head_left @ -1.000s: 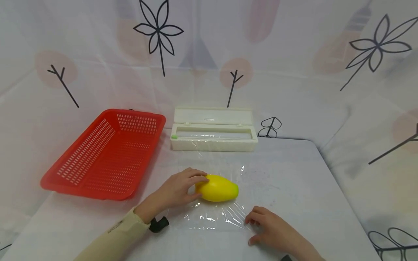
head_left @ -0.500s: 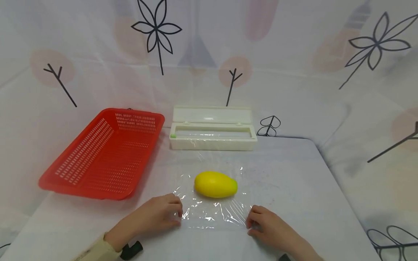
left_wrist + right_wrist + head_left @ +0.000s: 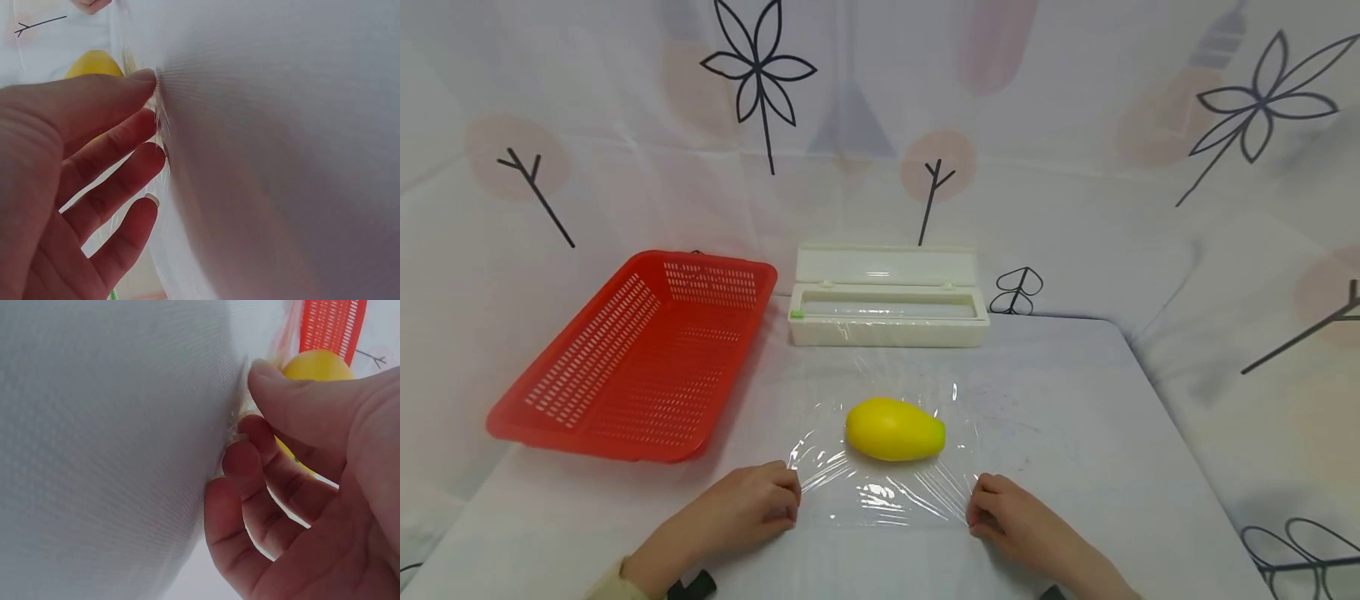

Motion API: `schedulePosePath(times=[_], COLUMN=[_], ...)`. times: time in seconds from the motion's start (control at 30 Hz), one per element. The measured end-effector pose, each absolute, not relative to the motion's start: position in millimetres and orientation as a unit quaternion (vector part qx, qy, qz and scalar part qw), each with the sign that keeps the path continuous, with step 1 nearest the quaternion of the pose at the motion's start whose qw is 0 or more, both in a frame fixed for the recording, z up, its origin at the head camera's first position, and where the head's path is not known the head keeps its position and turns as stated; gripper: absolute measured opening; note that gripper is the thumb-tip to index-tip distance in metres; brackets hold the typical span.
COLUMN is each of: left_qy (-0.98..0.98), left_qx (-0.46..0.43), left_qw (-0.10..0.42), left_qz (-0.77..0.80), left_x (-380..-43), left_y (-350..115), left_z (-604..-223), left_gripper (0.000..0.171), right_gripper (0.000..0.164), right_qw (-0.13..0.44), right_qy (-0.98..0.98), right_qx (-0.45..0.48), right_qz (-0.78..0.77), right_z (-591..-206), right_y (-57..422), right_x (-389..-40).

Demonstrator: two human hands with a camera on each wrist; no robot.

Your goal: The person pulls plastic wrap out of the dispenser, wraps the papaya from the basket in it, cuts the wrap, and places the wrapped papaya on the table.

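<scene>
A yellow papaya-shaped fruit (image 3: 895, 429) with a green tip lies on its side on a sheet of clear cling film (image 3: 880, 500). At the film's near left corner, my left hand (image 3: 737, 512) pinches the edge between thumb and fingers. My right hand (image 3: 1026, 525) pinches the near right corner. Creases run from both hands toward the fruit. Each wrist view shows fingertips at the film edge, low over the tabletop, with the fruit (image 3: 94, 64) partly hidden behind the hand. Neither hand touches the fruit.
Behind the fruit stands a white cling film dispenser (image 3: 887, 335), its lid raised and the film running out toward me. A red plastic basket (image 3: 617, 452) sits at the left. A patterned cloth backdrop (image 3: 1075, 208) rises behind the white table (image 3: 1075, 400).
My left hand has let go of the fruit, moved toward me and left, and taken the film's near left corner. The film there is now creased taut. My right hand stays almost in place.
</scene>
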State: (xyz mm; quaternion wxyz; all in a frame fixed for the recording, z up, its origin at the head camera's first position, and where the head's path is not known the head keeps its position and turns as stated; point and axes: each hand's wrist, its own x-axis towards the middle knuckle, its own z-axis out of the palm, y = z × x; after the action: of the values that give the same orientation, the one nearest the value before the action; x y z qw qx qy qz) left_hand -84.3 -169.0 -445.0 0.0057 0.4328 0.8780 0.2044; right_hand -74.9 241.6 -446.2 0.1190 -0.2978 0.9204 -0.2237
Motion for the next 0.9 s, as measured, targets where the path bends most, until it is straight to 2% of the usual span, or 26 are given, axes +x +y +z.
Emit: schedulePosePath(times=[0.23,0.43,0.6,0.73,0.9], left_qy=[0.889,0.889,0.897,0.895,0.89], left_qx=[0.404,0.378,0.322,0.299,0.275], left_qw=[0.004,-0.051,-0.068,-0.102,-0.137], left_qz=[0.216,0.255,0.294,0.316,0.335], left_x=[-81.1,-81.4,-82.6,-85.2,-90.6], left_y=[-170.8,-172.3,-170.6,-168.0,-165.3], left_z=[-442.0,-443.6,-443.1,-441.5,-438.6], left_gripper=[0.016,0.019,0.021,0.022,0.025], right_gripper=[0.022,0.023,0.022,0.024,0.031], right_qw=[0.127,0.106,0.084,0.034,-0.074], right_qy=[0.93,0.937,0.938,0.934,0.92], right_qx=[-0.272,-0.237,-0.238,-0.236,-0.252], right_qz=[-0.212,-0.231,-0.237,-0.265,-0.29], right_z=[-442.9,-442.1,-440.1,-438.9,-438.0], right_y=[239.6,240.8,243.1,243.5,243.9], right_x=[-73.6,-73.1,-76.4,-77.1,-80.5])
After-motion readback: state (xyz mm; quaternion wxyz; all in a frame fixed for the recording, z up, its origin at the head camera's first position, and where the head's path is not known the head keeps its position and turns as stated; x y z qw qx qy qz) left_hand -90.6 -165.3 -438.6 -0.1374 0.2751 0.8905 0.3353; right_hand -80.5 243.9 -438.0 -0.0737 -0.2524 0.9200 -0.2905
